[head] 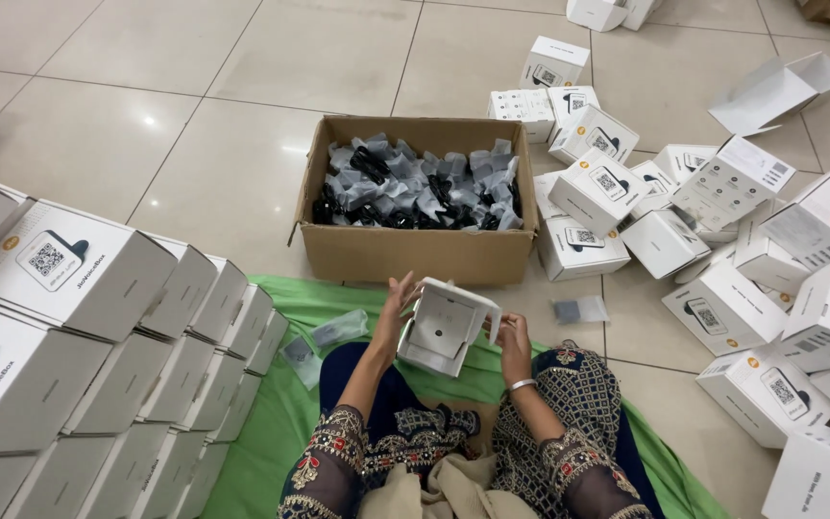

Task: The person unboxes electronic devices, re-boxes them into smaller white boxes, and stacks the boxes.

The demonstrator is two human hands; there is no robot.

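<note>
An open white carton (444, 327) was held above the lap, over a green cloth (280, 404) spread on the tiled floor. It was steadied by the left hand (394, 306), fingers spread along its side, and gripped at the opposite edge by the right hand (514, 338), fingers curled. Neat rows of white boxes (98, 346) were stacked at left. Beyond, a cardboard box (415, 197) packed with bagged black parts (415, 183) was noted; loose white boxes (722, 240) were scattered at right.
</note>
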